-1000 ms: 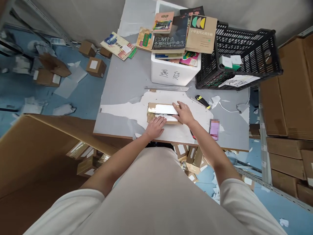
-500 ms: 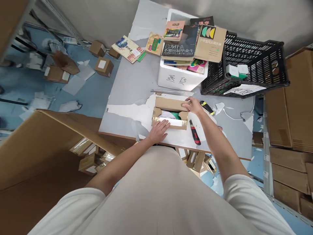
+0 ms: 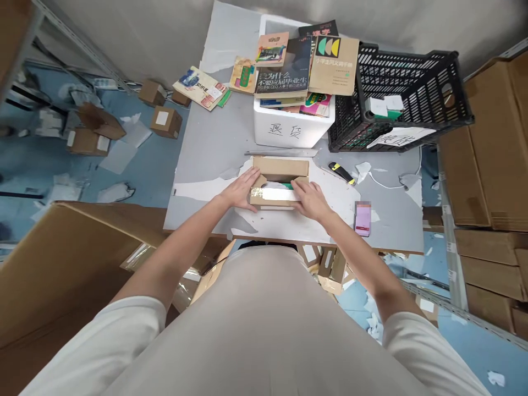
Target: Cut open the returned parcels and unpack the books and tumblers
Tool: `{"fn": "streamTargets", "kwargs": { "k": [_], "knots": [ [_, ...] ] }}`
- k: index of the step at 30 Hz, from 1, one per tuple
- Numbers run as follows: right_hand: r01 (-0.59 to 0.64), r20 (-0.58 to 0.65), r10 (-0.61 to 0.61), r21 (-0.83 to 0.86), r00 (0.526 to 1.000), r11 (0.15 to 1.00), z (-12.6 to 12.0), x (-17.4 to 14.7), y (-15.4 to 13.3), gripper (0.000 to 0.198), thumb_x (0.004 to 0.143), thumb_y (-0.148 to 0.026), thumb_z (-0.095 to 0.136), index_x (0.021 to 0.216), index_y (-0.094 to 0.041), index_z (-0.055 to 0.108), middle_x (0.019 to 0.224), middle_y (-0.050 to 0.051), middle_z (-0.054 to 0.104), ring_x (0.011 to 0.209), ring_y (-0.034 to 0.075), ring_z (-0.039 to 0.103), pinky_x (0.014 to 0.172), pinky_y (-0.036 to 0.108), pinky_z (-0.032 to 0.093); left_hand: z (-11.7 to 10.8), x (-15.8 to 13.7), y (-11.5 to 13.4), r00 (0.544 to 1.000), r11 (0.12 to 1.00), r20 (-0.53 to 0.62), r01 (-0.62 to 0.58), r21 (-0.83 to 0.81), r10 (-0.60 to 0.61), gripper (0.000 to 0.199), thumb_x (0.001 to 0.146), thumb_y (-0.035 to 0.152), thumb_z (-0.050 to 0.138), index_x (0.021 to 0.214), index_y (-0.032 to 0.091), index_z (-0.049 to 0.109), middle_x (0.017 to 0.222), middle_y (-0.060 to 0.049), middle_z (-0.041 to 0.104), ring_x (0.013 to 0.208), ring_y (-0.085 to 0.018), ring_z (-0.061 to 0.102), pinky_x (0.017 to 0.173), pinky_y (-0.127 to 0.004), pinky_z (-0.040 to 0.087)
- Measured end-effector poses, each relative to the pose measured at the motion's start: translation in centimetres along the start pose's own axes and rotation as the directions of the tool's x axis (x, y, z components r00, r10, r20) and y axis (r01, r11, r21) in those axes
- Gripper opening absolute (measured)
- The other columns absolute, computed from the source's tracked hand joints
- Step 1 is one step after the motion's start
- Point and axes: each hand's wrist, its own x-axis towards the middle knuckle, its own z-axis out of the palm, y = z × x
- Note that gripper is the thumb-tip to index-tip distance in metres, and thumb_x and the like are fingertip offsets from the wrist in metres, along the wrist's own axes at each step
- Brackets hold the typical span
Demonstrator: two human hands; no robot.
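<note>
A small brown cardboard box (image 3: 280,194) lies on the table in front of me, its lid flap (image 3: 280,165) raised at the back. Inside, a strip of something green and white shows; most of the contents are hidden. My left hand (image 3: 242,190) holds the box's left end, with the thumb near the front corner and the fingers toward the back. At the right end, my right hand (image 3: 311,199) grips the front wall and side flap, fingertips at the opening. Behind and right of that hand lies a yellow-and-black utility knife (image 3: 341,172).
A white foam box (image 3: 293,131) full of books stands behind, beside a black plastic crate (image 3: 421,104). A phone (image 3: 363,219) lies right of my forearm. More books (image 3: 200,88) are at the back left. A large open carton (image 3: 82,264) stands left of the table.
My left hand has moved from the box's front edge to its left end. My right hand has come forward from the lid to the right front. The red-and-black knife no longer shows; the phone does.
</note>
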Motion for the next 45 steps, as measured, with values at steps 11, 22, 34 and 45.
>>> {"fn": "streamTargets", "kwargs": {
  "k": [11, 22, 34, 45],
  "knots": [
    [0.033, 0.071, -0.023, -0.136, 0.997, 0.990, 2.5, -3.8, -2.7, 0.009, 0.091, -0.019, 0.053, 0.099, -0.017, 0.057, 0.099, 0.010, 0.061, 0.093, 0.025, 0.050, 0.078, 0.033, 0.032, 2.5, -1.1, -0.5, 0.997, 1.000, -0.082, 0.010, 0.015, -0.009, 0.129, 0.053, 0.065, 0.074, 0.150, 0.006, 0.014, 0.151, -0.025, 0.029, 0.142, -0.040, 0.025, 0.117, -0.053, 0.022],
    [0.101, 0.061, -0.091, -0.192, 0.994, 0.976, 3.6, -6.6, -2.6, 0.020, 0.093, -0.014, 0.042, 0.092, -0.016, 0.062, 0.088, 0.010, 0.062, 0.087, 0.023, 0.051, 0.082, 0.034, 0.030, 2.1, -0.1, 0.0, 0.998, 0.997, -0.033, 0.061, 0.044, -0.060, 0.120, 0.060, 0.061, 0.067, 0.149, 0.002, 0.014, 0.153, -0.026, 0.025, 0.144, -0.037, 0.022, 0.119, -0.049, 0.019],
    [-0.036, 0.268, 0.049, -0.053, 0.962, 0.998, 0.1, -1.4, -2.4, 0.045, 0.097, -0.025, 0.028, 0.142, -0.025, 0.038, 0.144, 0.013, 0.042, 0.104, 0.027, 0.058, 0.074, 0.036, 0.044, -1.0, 2.7, 7.0, 0.835, 0.833, 0.130, 0.494, 0.250, -0.534, 0.114, 0.069, 0.072, 0.054, 0.153, 0.012, 0.006, 0.160, -0.017, 0.011, 0.147, -0.040, 0.003, 0.112, -0.067, 0.006],
    [-0.023, 0.018, 0.026, -0.173, 0.999, 0.985, -0.3, -3.5, -0.5, 0.031, 0.095, -0.029, 0.040, 0.106, -0.012, 0.063, 0.112, 0.018, 0.060, 0.103, 0.030, 0.049, 0.088, 0.042, 0.035, -2.2, -0.2, 5.7, 0.911, 0.910, -0.070, 0.411, 0.053, -0.407, 0.098, 0.072, 0.039, 0.056, 0.153, 0.016, 0.005, 0.160, -0.016, 0.014, 0.146, -0.040, 0.012, 0.111, -0.062, 0.022]
  ]
}}
